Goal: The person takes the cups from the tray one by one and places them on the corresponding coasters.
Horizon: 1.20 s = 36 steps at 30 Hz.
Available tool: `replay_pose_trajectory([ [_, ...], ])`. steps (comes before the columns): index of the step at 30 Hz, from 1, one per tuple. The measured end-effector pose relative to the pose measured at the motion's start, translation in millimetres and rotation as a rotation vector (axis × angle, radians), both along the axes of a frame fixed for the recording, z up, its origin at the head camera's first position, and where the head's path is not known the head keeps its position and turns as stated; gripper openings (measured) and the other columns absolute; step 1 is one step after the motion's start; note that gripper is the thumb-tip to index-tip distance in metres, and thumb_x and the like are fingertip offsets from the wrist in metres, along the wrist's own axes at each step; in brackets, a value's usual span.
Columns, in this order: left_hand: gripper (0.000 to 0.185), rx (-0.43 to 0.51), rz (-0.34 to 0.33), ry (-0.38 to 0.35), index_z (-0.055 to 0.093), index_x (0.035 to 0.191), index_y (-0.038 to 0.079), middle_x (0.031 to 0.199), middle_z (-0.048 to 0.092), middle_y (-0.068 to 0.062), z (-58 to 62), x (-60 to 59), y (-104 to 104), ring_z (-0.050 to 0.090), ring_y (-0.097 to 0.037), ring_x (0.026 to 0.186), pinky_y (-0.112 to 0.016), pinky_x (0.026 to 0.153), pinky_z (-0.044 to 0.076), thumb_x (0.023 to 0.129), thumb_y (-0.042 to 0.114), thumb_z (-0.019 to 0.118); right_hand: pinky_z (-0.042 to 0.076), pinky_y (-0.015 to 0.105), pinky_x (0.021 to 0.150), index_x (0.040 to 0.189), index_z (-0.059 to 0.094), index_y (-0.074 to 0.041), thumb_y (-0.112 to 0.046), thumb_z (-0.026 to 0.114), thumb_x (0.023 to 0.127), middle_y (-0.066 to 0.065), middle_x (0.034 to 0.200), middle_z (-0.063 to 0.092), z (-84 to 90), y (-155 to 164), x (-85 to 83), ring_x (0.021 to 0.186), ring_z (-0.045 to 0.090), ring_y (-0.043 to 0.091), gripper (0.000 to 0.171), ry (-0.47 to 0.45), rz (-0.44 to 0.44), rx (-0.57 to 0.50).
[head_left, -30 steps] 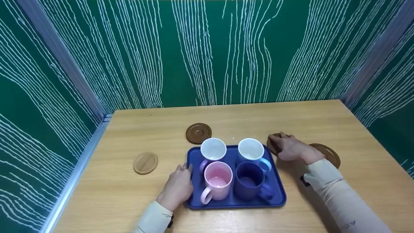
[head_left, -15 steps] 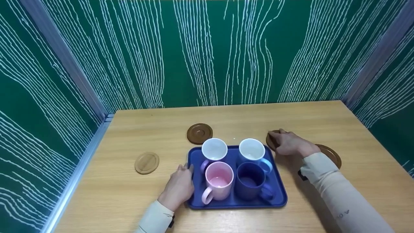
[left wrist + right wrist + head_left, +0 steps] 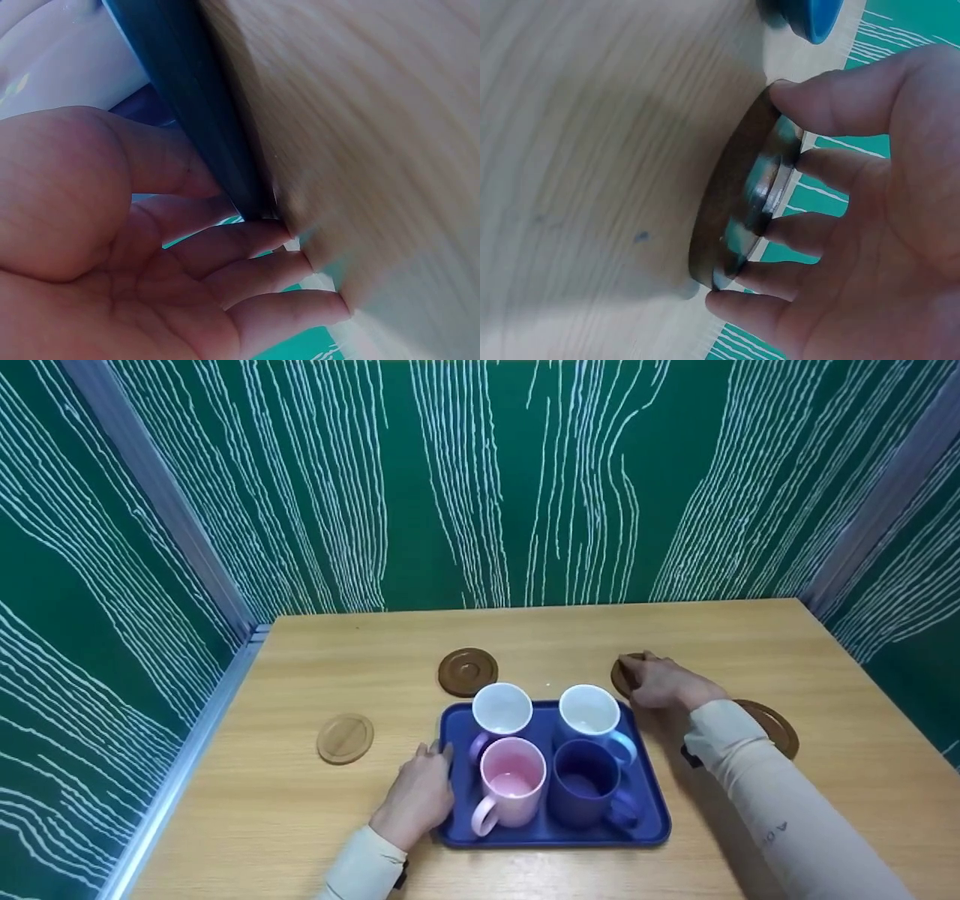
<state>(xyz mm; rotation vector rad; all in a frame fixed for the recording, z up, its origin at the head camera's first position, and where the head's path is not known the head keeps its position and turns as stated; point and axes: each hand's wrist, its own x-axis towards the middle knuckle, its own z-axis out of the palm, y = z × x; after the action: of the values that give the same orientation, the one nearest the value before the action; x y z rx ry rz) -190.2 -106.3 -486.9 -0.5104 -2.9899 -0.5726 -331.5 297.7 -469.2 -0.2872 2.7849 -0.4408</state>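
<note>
A dark blue tray [image 3: 652, 817] carries a pink mug [image 3: 506, 814], a dark blue mug [image 3: 577, 810], a white-lined mug with a purple handle [image 3: 501, 709] and a white-lined mug with a light blue handle [image 3: 590, 709]. My left hand [image 3: 416, 795] rests at the tray's left edge. In the left wrist view its thumb [image 3: 161, 157] touches the rim, and the straight fingers [image 3: 255, 277] reach the tabletop. Beyond the tray's back right corner, my right hand [image 3: 667, 686] holds a dark brown round coaster [image 3: 621, 675] by its edge, thumb and fingers spread around it.
Another dark brown coaster [image 3: 468, 672] lies behind the tray. A third one [image 3: 776, 727] is at the right, partly behind the right sleeve. Left of the tray lies a light wooden coaster [image 3: 345, 739]. Green patterned walls [image 3: 442, 495] enclose the wooden table [image 3: 247, 810].
My right hand and the coaster in it have shifted slightly forward and to the left. The left hand stays at the tray's edge, and the mugs keep their places on the tray.
</note>
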Motion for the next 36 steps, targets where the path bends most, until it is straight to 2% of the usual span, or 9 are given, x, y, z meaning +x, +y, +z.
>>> replay_pose_trajectory([
  [9,0.045,0.009,0.008,-0.013,0.061,0.133,-0.015,0.136,0.058,-0.037,-3.4,-0.7,-1,0.056,-0.055,0.127,-0.066,0.096,0.051,0.090,-0.002,0.059,0.028,0.070,0.116,0.163,0.026,-0.001,-0.029,0.060,0.096,0.036,0.162,0.022,-5.1,-8,-7.0,0.148,0.020,0.058,0.080,0.037,0.004,-0.025],
  [16,0.045,0.002,0.011,-0.019,0.060,0.134,-0.014,0.137,0.057,-0.037,-3.2,-1.1,0,0.055,-0.055,0.129,-0.065,0.098,0.050,0.091,-0.002,0.058,0.026,0.070,0.117,0.161,0.026,0.003,-0.032,0.061,0.098,0.037,0.163,0.022,-6.2,-13,-14.0,0.150,0.017,0.058,0.081,0.047,0.019,-0.040],
  [24,0.047,0.003,0.023,-0.029,0.060,0.135,-0.013,0.138,0.057,-0.036,-3.1,-1.1,0,0.056,-0.054,0.127,-0.064,0.097,0.051,0.090,-0.002,0.059,0.025,0.071,0.117,0.163,0.025,-0.002,-0.036,0.062,0.096,0.032,0.166,0.018,-6.0,-24,-20.2,0.152,0.016,0.054,0.084,0.021,0.003,-0.040],
  [32,0.047,-0.011,0.010,-0.005,0.061,0.134,-0.013,0.136,0.059,-0.035,-2.6,-1.4,0,0.058,-0.053,0.125,-0.063,0.094,0.053,0.088,-0.002,0.060,0.024,0.070,0.118,0.165,0.027,-0.011,-0.056,0.067,0.090,0.024,0.169,0.021,-6.7,-37,-24.2,0.154,0.019,0.050,0.096,0.021,-0.011,-0.073],
  [36,0.048,-0.015,0.002,0.010,0.062,0.133,-0.013,0.135,0.060,-0.036,-2.8,-1.0,0,0.058,-0.053,0.125,-0.063,0.093,0.053,0.086,-0.002,0.061,0.027,0.069,0.118,0.165,0.027,-0.012,-0.063,0.070,0.087,0.023,0.168,0.024,-7.9,-42,-27.0,0.153,0.024,0.049,0.102,0.039,0.005,-0.100],
])
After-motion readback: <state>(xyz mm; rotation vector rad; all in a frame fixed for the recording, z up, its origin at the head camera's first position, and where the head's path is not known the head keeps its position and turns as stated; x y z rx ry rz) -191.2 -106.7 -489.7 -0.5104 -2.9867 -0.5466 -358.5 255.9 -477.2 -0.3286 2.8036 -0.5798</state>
